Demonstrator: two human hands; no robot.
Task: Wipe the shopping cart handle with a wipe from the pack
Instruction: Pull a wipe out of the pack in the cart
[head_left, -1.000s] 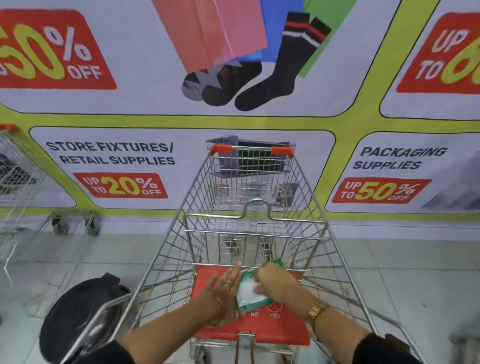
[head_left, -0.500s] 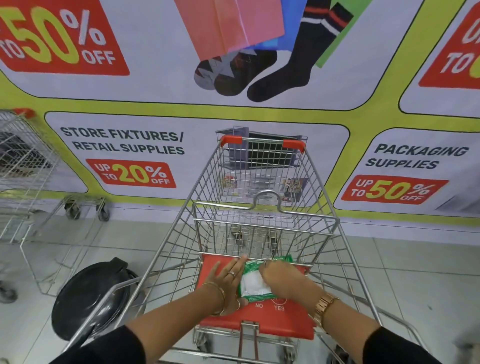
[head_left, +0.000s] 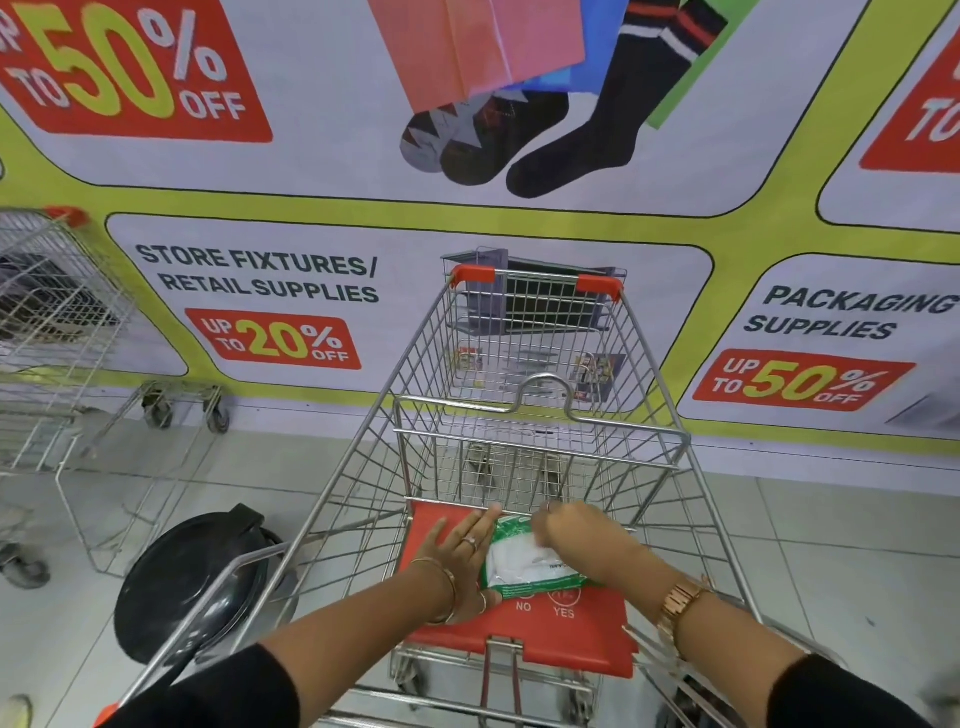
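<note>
A green and white wipe pack (head_left: 524, 564) lies on the red seat flap (head_left: 571, 634) of the wire shopping cart (head_left: 540, 413). My left hand (head_left: 460, 558) rests along the pack's left edge with fingers stretched out, holding it steady. My right hand (head_left: 576, 535) sits over the pack's far right corner, fingers curled down onto it; what the fingertips pinch is hidden. The cart handle is below my forearms and mostly out of view, with only a red end piece (head_left: 104, 714) showing at the bottom left.
A black round bin lid (head_left: 192, 577) sits on the tiled floor left of the cart. Other wire carts (head_left: 52, 322) stand at the far left. A printed sale banner wall (head_left: 311, 291) closes off the space just beyond the cart's front.
Both hands stay on the pack. My right hand has shifted toward its far end, uncovering more of the white label. The view has tilted a little.
</note>
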